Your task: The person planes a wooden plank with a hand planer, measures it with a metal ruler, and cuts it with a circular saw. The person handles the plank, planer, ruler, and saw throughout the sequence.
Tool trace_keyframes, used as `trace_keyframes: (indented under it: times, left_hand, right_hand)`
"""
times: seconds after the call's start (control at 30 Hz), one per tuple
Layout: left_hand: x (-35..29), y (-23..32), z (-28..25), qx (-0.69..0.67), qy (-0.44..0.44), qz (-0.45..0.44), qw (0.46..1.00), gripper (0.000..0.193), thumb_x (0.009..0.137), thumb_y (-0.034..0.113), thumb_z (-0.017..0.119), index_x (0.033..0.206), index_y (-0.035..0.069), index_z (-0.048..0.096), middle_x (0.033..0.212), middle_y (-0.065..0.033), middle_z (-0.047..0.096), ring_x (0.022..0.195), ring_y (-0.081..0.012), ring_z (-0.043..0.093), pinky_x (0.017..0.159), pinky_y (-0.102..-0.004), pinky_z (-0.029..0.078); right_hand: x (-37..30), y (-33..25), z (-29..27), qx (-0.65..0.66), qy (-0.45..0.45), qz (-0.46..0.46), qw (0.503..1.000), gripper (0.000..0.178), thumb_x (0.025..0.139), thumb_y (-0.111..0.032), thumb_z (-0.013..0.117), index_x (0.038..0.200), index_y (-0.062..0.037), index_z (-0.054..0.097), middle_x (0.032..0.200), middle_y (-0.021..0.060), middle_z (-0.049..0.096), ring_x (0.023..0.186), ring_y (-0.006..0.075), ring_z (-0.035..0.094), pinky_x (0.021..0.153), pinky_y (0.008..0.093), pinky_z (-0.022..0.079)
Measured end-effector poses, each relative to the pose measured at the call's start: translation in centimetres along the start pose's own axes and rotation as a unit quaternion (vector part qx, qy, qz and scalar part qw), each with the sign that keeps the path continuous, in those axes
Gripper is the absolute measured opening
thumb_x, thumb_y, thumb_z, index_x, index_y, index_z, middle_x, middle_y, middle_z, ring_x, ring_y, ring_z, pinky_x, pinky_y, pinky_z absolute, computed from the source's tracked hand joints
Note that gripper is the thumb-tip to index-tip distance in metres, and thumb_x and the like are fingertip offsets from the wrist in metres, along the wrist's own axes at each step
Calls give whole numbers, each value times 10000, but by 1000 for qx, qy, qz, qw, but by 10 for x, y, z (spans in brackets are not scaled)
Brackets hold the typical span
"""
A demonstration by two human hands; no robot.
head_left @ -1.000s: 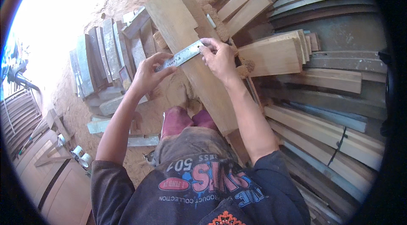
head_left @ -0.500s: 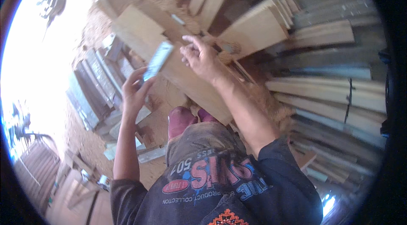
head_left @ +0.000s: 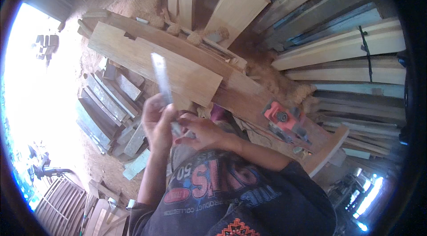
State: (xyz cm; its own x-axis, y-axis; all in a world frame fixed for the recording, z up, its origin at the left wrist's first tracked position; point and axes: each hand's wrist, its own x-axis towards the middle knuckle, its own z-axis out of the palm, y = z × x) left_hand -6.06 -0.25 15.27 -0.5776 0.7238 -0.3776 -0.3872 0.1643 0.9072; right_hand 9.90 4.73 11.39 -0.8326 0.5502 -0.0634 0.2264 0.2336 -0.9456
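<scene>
Close to the shirt, the right hand (head_left: 202, 133) curls its fingers at the near end of a metal ruler (head_left: 161, 73); whether they pinch it cannot be told. The left hand (head_left: 156, 120) has its grip closed around the ruler, most of whose blurred length juts forward past the thumb, above a notched board (head_left: 187, 73). The board lies on a wooden tabletop (head_left: 242, 89), with a red power tool (head_left: 284, 118) to its right.
</scene>
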Motion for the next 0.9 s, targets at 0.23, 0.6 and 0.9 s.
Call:
trace_keyframes:
  times: [0.23,0.6,0.9]
  left_hand:
    - [-82,-38,128,-35,-180,75,980,418,1007,141,817,1369,11,652,1157,-82,719,1051,-194,736,905,-320,586]
    - [-117,-141,82,261,-254,-43,930,334,1031,95,766,1347,17,693,1194,-90,743,1064,-182,733,934,-358,602]
    - [-108,-167,59,183,-150,-86,968,363,1033,136,751,1369,27,666,1138,-54,733,939,-164,749,758,-289,592]
  right_hand:
    - [-123,-2,-99,29,257,26,966,219,1104,-204,630,1187,-12,697,1088,175,756,970,305,741,856,415,580]
    - [-495,83,-301,-136,666,345,648,388,1150,-391,603,1296,-42,692,953,31,687,871,141,643,786,336,521]
    - [-605,201,-281,-118,577,450,671,309,1118,-295,636,1230,-29,746,788,94,732,745,242,715,732,392,552]
